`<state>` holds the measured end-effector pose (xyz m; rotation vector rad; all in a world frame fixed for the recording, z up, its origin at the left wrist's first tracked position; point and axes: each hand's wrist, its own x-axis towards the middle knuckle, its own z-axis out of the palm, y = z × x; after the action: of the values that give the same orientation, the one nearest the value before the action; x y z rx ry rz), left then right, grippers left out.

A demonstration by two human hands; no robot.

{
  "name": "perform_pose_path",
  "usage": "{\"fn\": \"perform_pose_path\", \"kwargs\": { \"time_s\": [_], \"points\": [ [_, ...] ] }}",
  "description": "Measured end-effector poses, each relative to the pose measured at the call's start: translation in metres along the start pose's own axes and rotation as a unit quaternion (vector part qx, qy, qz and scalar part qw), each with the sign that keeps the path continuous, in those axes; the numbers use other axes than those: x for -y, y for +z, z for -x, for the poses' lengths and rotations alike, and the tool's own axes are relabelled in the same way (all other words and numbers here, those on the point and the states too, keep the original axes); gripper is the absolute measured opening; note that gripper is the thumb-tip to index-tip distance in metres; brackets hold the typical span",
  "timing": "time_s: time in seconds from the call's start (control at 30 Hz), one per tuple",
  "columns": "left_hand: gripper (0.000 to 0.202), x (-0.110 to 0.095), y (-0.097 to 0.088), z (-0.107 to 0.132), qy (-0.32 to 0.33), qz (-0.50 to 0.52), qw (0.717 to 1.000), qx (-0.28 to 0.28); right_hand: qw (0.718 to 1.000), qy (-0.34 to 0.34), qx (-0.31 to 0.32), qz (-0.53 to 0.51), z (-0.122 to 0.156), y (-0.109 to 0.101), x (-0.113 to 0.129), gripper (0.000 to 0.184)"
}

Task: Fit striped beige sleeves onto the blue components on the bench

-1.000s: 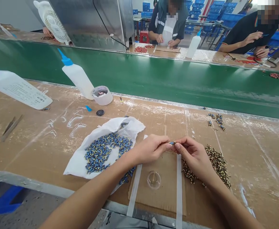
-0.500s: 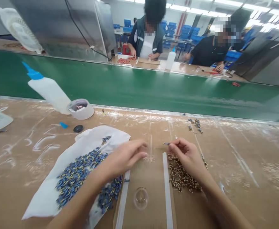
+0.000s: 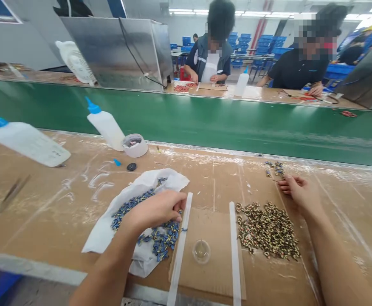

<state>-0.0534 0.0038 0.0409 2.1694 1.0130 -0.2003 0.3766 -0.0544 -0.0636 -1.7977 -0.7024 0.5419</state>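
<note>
My left hand (image 3: 163,208) hovers over the near right side of a white sheet (image 3: 93,233) heaped with small blue-and-yellow pieces (image 3: 165,242). Its fingers are curled together; whatever lies between the tips is hidden. Off to the right, my right hand (image 3: 299,193) pinches near a small cluster of blue pieces (image 3: 279,168). A thin dark sliver (image 3: 275,181) sticks out from its fingertips, too small to name. Nearer me lies a pile of small dark-and-cream curved pieces (image 3: 269,231). Between the two piles, a small clear round cup (image 3: 201,251) stands on a cardboard sheet (image 3: 214,278).
White tape strips (image 3: 236,255) run along the cardboard. At the left are a white squeeze bottle (image 3: 106,127), a second bottle (image 3: 29,142), a tape roll (image 3: 135,146), a black cap (image 3: 131,167) and tweezers (image 3: 14,191). Beyond the green belt (image 3: 189,119), two people work.
My right hand has moved right, to the small cluster; the blue-and-yellow piece at its fingertips no longer shows. My left hand's fingers have closed over the blue pile. The camera view has shifted.
</note>
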Motion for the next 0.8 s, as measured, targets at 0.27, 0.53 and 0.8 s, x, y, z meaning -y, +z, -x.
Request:
{"fn": "perform_pose_path", "kwargs": {
  "time_s": [0.27,0.53,0.8],
  "points": [
    [0.012,-0.011,0.007,0.008,0.006,-0.038,0.999,-0.002,1.0,0.0,0.014,0.004,-0.001,-0.002,-0.008,0.023],
    [0.018,-0.008,0.028,0.004,0.017,-0.059,0.998,-0.02,0.999,-0.049,-0.001,0.021,0.005,0.01,0.009,0.036],
    [0.01,-0.011,0.013,-0.008,0.033,0.016,0.993,-0.113,0.99,-0.138,-0.01,0.023,0.053,0.028,0.055,0.046]
  ]
}}
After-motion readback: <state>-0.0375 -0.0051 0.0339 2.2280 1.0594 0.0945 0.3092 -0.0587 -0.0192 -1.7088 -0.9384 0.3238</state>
